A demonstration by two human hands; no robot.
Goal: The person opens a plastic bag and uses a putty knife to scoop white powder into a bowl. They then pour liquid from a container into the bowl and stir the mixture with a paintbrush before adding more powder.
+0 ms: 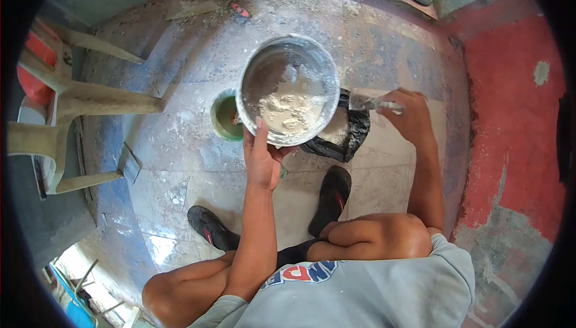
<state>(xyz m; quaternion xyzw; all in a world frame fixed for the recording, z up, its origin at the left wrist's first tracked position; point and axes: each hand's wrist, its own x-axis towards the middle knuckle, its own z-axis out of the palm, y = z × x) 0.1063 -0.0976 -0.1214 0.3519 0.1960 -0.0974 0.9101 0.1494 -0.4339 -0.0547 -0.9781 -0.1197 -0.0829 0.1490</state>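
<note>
A round metal bowl with pale powder in it is tilted toward me. My left hand grips its near rim, thumb over the edge. To the right, my right hand is closed on the handle of a putty knife, whose blade is beside the bowl. Below the blade, a black plastic bag on the floor holds more pale powder, partly hidden by the bowl. A green container with cloudy liquid stands left of the bowl, partly behind it.
A plastic chair lies at the left. A small tile piece rests near it, and a red object lies on the far floor. The red wall bounds the right side.
</note>
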